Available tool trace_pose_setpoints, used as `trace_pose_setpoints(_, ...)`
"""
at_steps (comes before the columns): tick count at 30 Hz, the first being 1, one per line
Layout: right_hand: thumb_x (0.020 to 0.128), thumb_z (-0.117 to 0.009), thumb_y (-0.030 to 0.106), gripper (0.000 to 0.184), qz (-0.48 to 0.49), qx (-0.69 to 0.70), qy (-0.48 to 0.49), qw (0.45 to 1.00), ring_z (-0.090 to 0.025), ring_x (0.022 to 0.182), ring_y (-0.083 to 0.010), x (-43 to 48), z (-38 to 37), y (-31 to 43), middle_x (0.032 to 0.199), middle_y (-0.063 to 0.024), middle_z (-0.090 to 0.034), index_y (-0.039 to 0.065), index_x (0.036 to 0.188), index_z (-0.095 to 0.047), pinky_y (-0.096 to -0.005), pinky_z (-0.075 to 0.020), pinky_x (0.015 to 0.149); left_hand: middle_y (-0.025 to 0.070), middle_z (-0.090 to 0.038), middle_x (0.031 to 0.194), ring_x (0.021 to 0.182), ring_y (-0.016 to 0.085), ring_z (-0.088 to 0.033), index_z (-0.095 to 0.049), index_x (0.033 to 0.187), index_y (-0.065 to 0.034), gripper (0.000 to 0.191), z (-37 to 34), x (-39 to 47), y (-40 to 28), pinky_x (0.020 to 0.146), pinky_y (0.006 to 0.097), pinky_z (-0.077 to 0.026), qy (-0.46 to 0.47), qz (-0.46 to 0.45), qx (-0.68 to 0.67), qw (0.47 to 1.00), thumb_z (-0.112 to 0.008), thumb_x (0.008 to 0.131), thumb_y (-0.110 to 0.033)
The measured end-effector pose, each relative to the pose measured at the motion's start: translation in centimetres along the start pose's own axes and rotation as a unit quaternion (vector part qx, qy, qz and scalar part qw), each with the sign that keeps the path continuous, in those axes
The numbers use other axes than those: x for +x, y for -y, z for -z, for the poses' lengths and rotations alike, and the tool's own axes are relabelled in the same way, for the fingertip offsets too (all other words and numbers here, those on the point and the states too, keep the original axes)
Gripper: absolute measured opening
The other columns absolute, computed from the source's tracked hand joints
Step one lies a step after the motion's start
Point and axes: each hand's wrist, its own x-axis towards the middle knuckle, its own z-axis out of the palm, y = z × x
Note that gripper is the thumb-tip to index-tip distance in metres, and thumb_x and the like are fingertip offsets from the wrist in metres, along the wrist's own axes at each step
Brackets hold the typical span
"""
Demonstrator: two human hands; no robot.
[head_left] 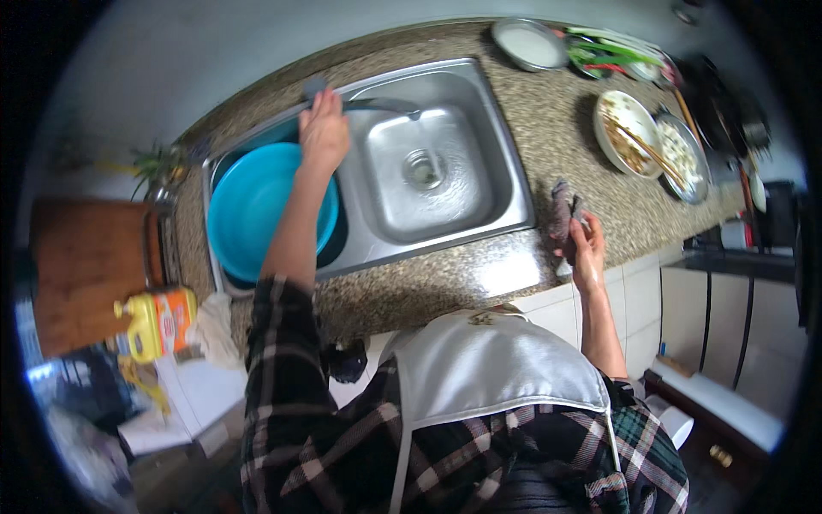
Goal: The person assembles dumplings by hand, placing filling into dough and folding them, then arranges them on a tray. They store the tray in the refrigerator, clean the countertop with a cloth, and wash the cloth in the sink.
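My left hand [326, 132] reaches over the back of the double stainless-steel sink [359, 193] and is on the grey faucet handle [314, 86]; its fingers hide part of the handle. The faucet spout [385, 104] points over the right basin [443, 209], where water glistens around the drain [424, 169]. A turquoise plastic basin [257, 199] sits in the left sink bowl, partly behind my left forearm. At the counter's front edge, right of the sink, my right hand [587, 247] holds a dark, crumpled cloth [561, 209].
Up the granite counter [546, 141] stand a bowl with chopsticks [628, 135], a plate of white food pieces [682, 157], scallions [616, 46] and a metal bowl [530, 44]. At left are a wooden cutting board [90, 270], a yellow jug [154, 324] and a pale cloth [215, 327].
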Motion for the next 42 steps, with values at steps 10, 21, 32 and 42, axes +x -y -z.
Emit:
trace_pose_setpoints(10,0.093,-0.061,0.011,0.014,0.264,-0.151,0.059,0.951,-0.061,0.091,-0.0146,-0.5,-7.5,4.1,0.095,-0.0071,-0.063,0.0,0.1,-0.06,-0.0288,-0.05,0.082,0.0082,-0.056,0.122,0.108,0.017,-0.058,-0.037,0.141,-0.0038,0.052,1.3,-9.0,-22.7,0.088,0.0329,-0.049,0.263,0.151,-0.855,0.421,-0.059,0.095,-0.017)
trace_pose_setpoints(21,0.102,-0.045,0.023,0.019,0.107,0.227,0.073,0.965,-0.065,0.077,-0.0151,2.5,-3.0,7.8,0.094,-0.0054,-0.063,0.007,0.101,-0.054,-0.0347,-0.0603,0.071,0.0127,-0.053,0.124,0.115,0.022,-0.054,-0.038,0.133,0.0006,0.058,4.8,-7.4,-23.6,0.1,0.0376,-0.042,0.302,0.1,-0.872,0.372,-0.066,0.085,-0.017)
trace_pose_setpoints(32,0.1,-0.049,0.027,0.022,0.076,0.376,0.144,0.912,-0.064,0.095,-0.0233,5.0,9.0,10.1,0.106,-0.014,-0.064,0.007,0.109,-0.052,-0.0261,-0.0507,0.064,0.0008,-0.051,0.103,0.096,0.01,-0.052,-0.045,0.105,-0.0109,0.029,4.3,-5.8,-34.4,0.085,0.0272,-0.042,0.257,0.083,-0.814,0.514,-0.063,0.084,-0.003)
trace_pose_setpoints(42,0.095,-0.058,0.033,0.028,0.122,0.38,0.116,0.909,-0.054,0.121,-0.035,4.8,18.3,9.8,0.125,-0.0164,-0.058,0.011,0.111,-0.054,-0.0495,-0.0503,0.094,-0.002,-0.05,0.09,0.084,0.005,-0.049,-0.048,0.104,-0.0074,0.03,5.1,-6.5,-42.0,0.075,0.021,-0.044,0.218,0.124,-0.729,0.636,-0.067,0.083,0.002)
